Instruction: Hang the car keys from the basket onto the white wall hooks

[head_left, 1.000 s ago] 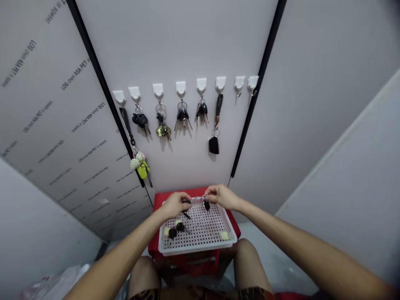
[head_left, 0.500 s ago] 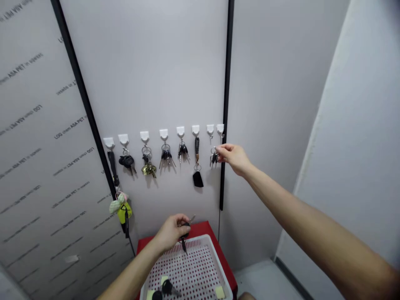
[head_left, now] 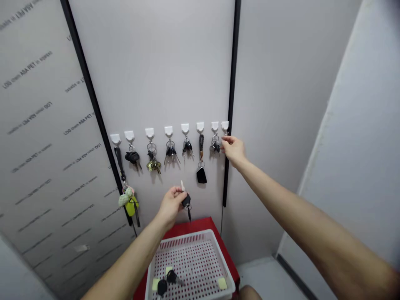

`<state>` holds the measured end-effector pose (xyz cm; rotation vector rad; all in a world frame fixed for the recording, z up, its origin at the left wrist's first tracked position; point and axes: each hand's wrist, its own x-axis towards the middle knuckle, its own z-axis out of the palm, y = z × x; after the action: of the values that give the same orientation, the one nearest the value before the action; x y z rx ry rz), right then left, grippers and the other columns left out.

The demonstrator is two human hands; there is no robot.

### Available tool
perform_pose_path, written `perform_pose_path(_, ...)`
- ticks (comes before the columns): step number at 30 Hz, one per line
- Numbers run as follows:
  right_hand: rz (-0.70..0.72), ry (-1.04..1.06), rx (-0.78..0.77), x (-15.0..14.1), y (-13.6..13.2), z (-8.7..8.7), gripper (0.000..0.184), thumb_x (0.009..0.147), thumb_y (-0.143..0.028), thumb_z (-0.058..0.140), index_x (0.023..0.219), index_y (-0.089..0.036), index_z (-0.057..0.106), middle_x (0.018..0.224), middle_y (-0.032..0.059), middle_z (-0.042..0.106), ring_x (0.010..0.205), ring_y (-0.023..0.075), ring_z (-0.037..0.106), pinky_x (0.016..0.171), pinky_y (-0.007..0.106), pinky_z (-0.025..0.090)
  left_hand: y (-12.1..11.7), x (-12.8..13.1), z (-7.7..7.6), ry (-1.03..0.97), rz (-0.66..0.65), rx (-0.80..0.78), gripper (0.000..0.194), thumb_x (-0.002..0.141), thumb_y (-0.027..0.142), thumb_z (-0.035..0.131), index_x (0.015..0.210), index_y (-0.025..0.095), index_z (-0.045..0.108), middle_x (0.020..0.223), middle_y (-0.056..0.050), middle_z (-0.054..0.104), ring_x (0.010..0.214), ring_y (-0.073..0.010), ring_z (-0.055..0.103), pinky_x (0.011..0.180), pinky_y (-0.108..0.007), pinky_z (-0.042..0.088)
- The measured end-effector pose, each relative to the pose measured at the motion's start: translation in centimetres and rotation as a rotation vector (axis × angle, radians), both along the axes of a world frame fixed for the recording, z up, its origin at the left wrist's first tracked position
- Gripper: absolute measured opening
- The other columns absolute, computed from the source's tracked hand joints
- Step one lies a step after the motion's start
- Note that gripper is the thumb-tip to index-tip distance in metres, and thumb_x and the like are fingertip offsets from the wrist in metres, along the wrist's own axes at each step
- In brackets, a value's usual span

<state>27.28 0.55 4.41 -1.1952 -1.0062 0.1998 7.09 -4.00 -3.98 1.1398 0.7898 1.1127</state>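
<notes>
My left hand [head_left: 170, 207] is closed on a black-headed key [head_left: 186, 201], its pale blade pointing up and a small dark piece dangling below from a ring. It hovers above the far rim of a white basket [head_left: 218, 254]. My right hand [head_left: 235, 151] is raised at the right end of a row of white wall hooks, fingers slightly apart. Beside its fingertips a small bunch of keys [head_left: 214, 146] hangs by its ring from the second hook from the right [head_left: 215, 126]. The rightmost hook [head_left: 225, 126] is just above my right fingers, which partly hide it.
Other hooks to the left carry key bunches [head_left: 171, 152], a braided strap with a black fob [head_left: 201, 175] and a strap with a yellow tag [head_left: 131, 205]. Black-headed keys [head_left: 171, 276] and yellow paper squares [head_left: 222, 283] lie in the basket, which stands on a red surface [head_left: 203, 223].
The small key bunch has gone from my right fingers onto the second hook from the right. My left hand has risen with its key. The view has shifted slightly.
</notes>
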Motion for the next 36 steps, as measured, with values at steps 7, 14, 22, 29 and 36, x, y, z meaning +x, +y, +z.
perform_pose_path(7,0.585,-0.129,-0.271,-6.8,-5.4,-9.3,0.017,0.062,-0.028,0.044,0.076,-0.019,0.049,0.075,0.0024,0.055,0.070,0.0129,0.051,0.062,0.025,0.040,0.6,0.2,1.0,-0.223,0.067,-0.008,0.014,0.057,0.016,0.050,0.065,0.015,0.039,0.059,0.002,0.051,0.053,-0.0060,0.049,0.052,-0.020,0.039)
perform_pose_path(14,0.713,0.023,-0.323,-9.0,-6.6,-10.0,0.008,0.059,-0.026,0.048,0.063,-0.020,0.044,0.055,-0.0041,0.049,0.052,0.0087,0.046,0.051,0.022,0.039,0.4,1.5,0.5,-0.273,0.097,0.051,0.015,0.056,0.015,0.050,0.066,0.015,0.039,0.065,0.003,0.050,0.061,-0.0063,0.050,0.064,-0.022,0.038)
perform_pose_path(22,0.497,-0.135,-0.167,-5.3,-6.2,-7.1,0.008,0.059,-0.022,0.049,0.057,-0.015,0.049,0.050,-0.0038,0.046,0.046,0.0056,0.040,0.046,0.019,0.035,0.5,2.7,0.7,-0.273,0.152,0.031,0.026,0.056,0.010,0.049,0.076,0.018,0.035,0.070,0.003,0.050,0.061,-0.0053,0.050,0.062,-0.022,0.038)
perform_pose_path(29,0.177,0.015,-0.020,1.0,-3.9,0.5,0.009,0.057,-0.021,0.050,0.056,-0.013,0.048,0.045,-0.0038,0.045,0.038,0.0037,0.040,0.038,0.018,0.036,0.0,3.9,1.3,-0.056,-0.033,0.046,0.022,0.056,0.013,0.051,0.076,0.016,0.042,0.074,-0.001,0.049,0.060,-0.0063,0.049,0.054,-0.020,0.036)
perform_pose_path(36,-0.115,-0.033,-0.038,3.8,-0.4,3.5,0.006,0.053,-0.018,0.050,0.057,-0.013,0.048,0.049,-0.0020,0.047,0.041,0.0058,0.044,0.039,0.019,0.037,0.2,3.4,0.0,0.048,-0.071,0.004,0.023,0.056,0.018,0.053,0.076,0.015,0.042,0.070,0.000,0.048,0.058,-0.0066,0.048,0.052,-0.019,0.035)
